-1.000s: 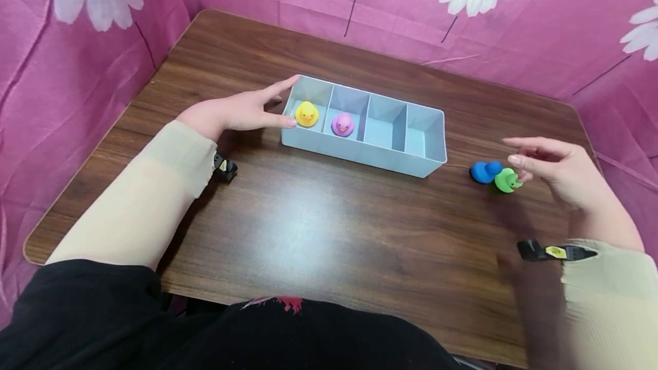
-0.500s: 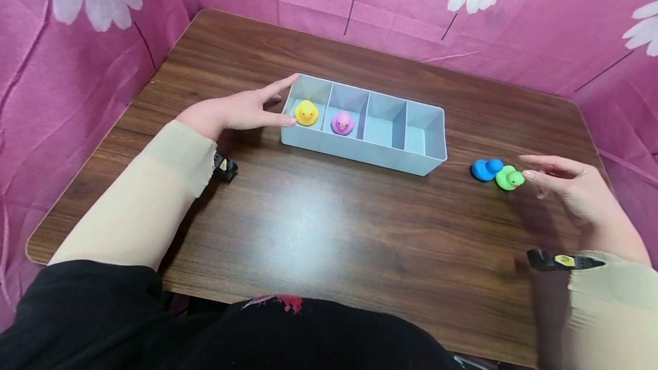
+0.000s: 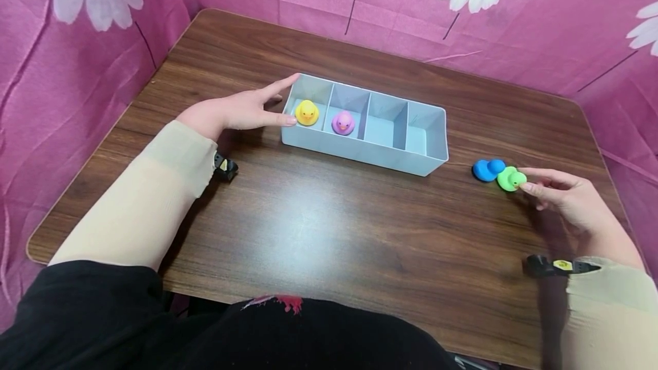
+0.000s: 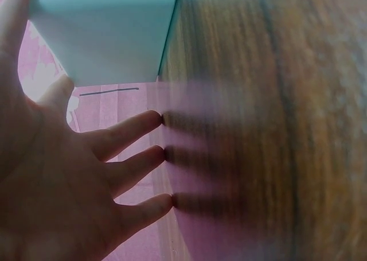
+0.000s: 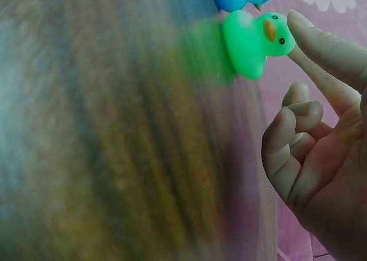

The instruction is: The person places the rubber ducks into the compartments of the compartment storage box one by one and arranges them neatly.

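Wooden table (image 3: 360,227): bears four-compartment tray (image 3: 354,153).
Tray: yellow toy duck (image 3: 307,113), purple toy duck (image 3: 343,124).
Left hand (image 3: 241,109): fingers spread, touching tray.
Right hand (image 3: 570,196): pinches green toy duck (image 3: 509,180) by head.
Green toy duck: on table, beside blue toy duck (image 3: 485,171).

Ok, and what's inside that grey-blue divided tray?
In the tray, the yellow duck sits in the leftmost compartment and the purple duck in the next. I see nothing in the other two, but the front wall covers the near strip of each floor.
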Action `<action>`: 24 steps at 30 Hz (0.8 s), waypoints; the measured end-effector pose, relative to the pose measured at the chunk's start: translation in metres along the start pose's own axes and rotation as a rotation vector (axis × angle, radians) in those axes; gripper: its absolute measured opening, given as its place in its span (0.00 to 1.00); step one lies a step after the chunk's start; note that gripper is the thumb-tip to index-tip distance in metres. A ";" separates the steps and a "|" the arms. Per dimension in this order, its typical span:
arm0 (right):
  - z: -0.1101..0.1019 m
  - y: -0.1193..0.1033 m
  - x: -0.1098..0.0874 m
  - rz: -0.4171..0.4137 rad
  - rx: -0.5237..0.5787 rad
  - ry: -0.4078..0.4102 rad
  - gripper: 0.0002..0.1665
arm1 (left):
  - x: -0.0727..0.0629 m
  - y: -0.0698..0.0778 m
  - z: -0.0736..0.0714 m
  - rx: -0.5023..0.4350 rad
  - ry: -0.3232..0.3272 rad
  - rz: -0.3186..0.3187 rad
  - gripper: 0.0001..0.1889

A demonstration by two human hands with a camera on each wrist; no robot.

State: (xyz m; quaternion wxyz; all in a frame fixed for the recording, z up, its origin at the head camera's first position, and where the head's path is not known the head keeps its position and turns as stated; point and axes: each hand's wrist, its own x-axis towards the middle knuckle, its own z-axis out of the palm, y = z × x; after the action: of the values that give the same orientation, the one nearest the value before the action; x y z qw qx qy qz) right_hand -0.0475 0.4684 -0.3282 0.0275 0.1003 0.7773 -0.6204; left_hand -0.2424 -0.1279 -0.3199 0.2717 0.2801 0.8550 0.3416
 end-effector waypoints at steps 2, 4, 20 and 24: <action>-0.001 0.002 0.000 0.007 -0.038 0.008 0.21 | 0.000 0.000 0.000 0.001 0.001 0.002 0.48; -0.001 0.003 0.001 0.015 -0.085 0.010 0.21 | 0.000 0.000 0.000 0.002 0.001 0.003 0.48; -0.001 0.002 0.001 0.041 -0.212 0.021 0.19 | 0.002 -0.003 0.000 0.029 0.010 0.004 0.49; 0.000 0.001 0.002 0.047 -0.181 0.024 0.18 | 0.002 -0.003 0.000 0.031 0.009 0.001 0.49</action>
State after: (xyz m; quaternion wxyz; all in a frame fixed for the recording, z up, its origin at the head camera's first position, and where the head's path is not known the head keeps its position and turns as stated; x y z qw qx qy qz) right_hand -0.0492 0.4691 -0.3295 0.0418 0.1228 0.8280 -0.5456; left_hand -0.2446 -0.1284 -0.3229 0.2633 0.2831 0.8613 0.3297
